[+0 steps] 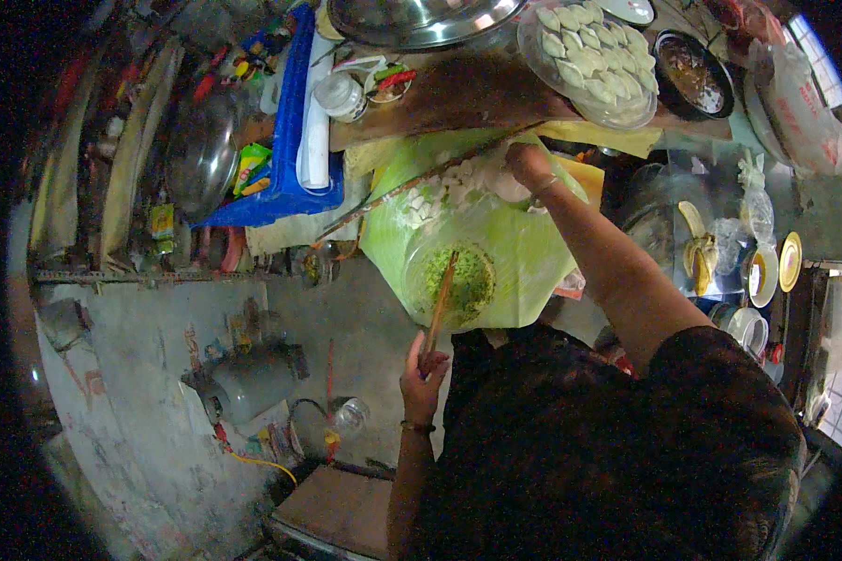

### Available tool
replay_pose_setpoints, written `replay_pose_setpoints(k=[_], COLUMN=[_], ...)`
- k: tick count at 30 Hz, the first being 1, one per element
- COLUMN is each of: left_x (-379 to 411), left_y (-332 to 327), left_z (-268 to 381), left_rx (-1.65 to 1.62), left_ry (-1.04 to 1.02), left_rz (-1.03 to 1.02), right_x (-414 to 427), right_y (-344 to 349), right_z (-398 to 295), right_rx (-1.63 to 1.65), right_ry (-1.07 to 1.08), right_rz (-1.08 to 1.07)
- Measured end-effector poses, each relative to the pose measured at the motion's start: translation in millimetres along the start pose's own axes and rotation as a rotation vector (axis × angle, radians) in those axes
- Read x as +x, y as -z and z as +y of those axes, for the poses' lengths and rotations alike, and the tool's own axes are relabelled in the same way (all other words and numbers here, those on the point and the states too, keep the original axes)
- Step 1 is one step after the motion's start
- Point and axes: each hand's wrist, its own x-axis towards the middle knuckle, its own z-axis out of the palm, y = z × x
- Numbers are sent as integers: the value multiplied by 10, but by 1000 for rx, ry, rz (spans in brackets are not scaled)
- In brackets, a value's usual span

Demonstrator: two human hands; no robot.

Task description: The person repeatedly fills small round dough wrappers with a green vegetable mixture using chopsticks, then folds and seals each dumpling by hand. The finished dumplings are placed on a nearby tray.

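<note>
My left hand (pixel 424 372) grips a pair of wooden chopsticks (pixel 443 301). Their far ends rest in a clear bowl (pixel 408 280) of chopped green filling (pixel 473 270). The bowl sits at the near edge of a light green work surface (pixel 526 259). At the far right of that surface, my right hand (pixel 530 165) reaches down beside pale round dough wrappers (pixel 503 184). Its fingertips are hidden, so whether it grasps a wrapper is unclear. Small floured dough pieces (pixel 421 207) lie to the left of the wrappers.
Beyond the green surface, a brown table (pixel 456 91) holds a plate of folded dumplings (pixel 596 52), a dark bowl (pixel 695 73), a large steel tray (pixel 428 17) and a lidded jar (pixel 340 96). A blue rack (pixel 288 140) stands left. A partly peeled banana (pixel 702 256) lies right.
</note>
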Motion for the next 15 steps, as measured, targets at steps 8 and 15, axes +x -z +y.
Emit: replay_pose_setpoints(k=[8,15], left_x=[489,1045], left_y=[93,351], left_z=[281,105], left_rx=[-150,-77], left_ry=[-104,-135], left_rz=[98,-57], right_x=[-321,-1109], right_y=[918,1088], right_z=[-807,-1380], right_rx=[603,1814], right_ry=[-191,-746], right_rz=[79,265])
